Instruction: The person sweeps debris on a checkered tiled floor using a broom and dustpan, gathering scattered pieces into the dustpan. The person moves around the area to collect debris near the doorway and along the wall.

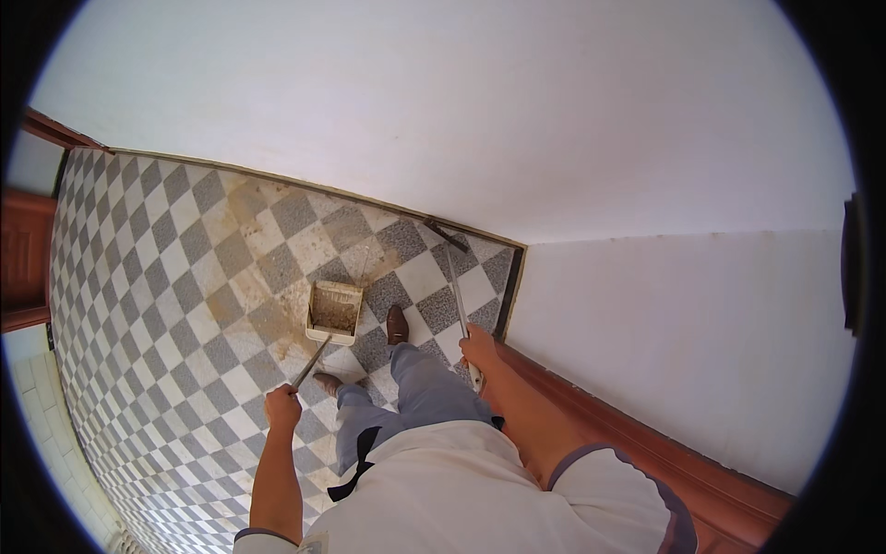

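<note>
My left hand [282, 408] grips the long handle [313, 363] of a cream plastic dustpan [335, 291], which rests on the checkered floor in front of my feet. Brown dirt and debris [335, 311] lie inside the pan, and a row of comb teeth runs along its handle side. Fingers closed, my right hand [479, 347] holds the pale handle [457, 294] of a broom. The dark broom head [445, 236] is down on the floor at the foot of the white wall, near the corner.
Brownish dust [249, 277] is smeared over the grey-and-white tiles [173, 273] left of the dustpan. A white wall [415, 111] with a dark skirting [297, 181] borders the far side. Reddish-brown woodwork [588, 415] stands close on my right, and a reddish-brown door [26, 253] at far left.
</note>
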Demonstrator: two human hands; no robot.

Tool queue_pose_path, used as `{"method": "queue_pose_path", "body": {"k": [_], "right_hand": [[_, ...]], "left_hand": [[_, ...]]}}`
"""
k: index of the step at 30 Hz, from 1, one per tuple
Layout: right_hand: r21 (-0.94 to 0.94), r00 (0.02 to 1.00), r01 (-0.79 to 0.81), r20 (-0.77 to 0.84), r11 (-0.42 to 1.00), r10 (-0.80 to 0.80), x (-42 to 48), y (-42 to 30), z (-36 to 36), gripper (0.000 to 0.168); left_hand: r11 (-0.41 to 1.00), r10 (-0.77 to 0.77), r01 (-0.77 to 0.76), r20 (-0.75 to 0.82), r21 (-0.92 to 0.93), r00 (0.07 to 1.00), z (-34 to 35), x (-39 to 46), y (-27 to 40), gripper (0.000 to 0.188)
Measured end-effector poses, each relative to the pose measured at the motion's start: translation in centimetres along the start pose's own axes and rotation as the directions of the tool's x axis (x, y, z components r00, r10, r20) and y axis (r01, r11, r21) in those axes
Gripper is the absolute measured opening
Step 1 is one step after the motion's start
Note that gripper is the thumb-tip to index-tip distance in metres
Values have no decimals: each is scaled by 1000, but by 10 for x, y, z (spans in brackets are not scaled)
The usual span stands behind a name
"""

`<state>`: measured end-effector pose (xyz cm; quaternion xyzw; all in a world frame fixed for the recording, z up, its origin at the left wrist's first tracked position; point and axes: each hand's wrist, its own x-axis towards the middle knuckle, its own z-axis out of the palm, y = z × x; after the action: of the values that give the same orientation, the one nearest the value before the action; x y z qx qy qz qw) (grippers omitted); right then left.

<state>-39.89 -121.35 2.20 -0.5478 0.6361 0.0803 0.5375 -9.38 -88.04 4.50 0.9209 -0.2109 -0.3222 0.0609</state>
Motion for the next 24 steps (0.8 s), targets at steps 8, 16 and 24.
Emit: {"method": "queue_pose_path", "body": {"k": [8,16,24], "right_hand": [[178,985,-154,-49,972,165,3,10,-1,41],[651,937,-318,107,689,331,119,8,77,44],[58,993,-117,38,991,115,49,-50,105,59]], "left_hand": [[1000,12,-12,20,-22,1000,-7,10,-28,14],[1000,3,-3,37,-5,999,-4,-7,-64,15],[995,-74,75,25,-69,997,0,-17,-90,15]]}}
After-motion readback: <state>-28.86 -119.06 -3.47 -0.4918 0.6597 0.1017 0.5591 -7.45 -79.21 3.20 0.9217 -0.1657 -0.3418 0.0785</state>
